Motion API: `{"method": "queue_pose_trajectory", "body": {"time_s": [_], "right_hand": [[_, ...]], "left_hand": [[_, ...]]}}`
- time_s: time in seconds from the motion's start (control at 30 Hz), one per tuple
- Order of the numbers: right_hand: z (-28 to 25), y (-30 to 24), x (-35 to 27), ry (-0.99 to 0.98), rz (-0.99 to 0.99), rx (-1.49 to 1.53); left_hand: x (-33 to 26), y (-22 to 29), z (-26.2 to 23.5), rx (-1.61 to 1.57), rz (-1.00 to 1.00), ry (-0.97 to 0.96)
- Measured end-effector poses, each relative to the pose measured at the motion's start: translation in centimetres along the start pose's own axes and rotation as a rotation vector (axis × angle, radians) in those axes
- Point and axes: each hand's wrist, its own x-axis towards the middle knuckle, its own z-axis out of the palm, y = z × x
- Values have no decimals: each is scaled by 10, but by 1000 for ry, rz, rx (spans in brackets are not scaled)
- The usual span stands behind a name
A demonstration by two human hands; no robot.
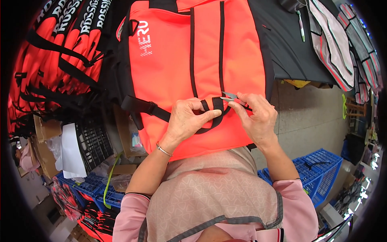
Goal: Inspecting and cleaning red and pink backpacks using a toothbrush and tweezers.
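A bright orange-red bag with black trim lies in front of me, its near end against my apron. My left hand pinches a black webbing strap near the bag's lower middle. In my right hand is a small pair of thread snips, its pale blades pointing left, close to the strap. Whether the blades touch the strap I cannot tell. Left of my left hand, a black strap with a buckle crosses the bag's side.
Many red and black bags are piled at the far left. Grey and pink bags lie at the far right, near a pen on the black-covered table. Blue plastic crates stand low at right; cardboard boxes stand at left.
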Motion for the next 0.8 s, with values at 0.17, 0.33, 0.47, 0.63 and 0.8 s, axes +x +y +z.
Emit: {"method": "queue_pose_trajectory", "body": {"time_s": [0.17,0.33,0.47,0.63,0.8], "right_hand": [[-1,0,1,-13,1,1],[-2,-1,2,-22,1,8],[-3,-1,3,-33,-1,-6],[-5,-2,4,-47,1,-14],[-5,-2,4,-57,7,-13]], "left_hand": [[0,2,0,23,-1,-5],[-1,5,0,42,2,-14],[-1,7,-1,62,24,-13],[-1,5,-1,56,21,-17],[-1,5,-1,70,14,-22]]}}
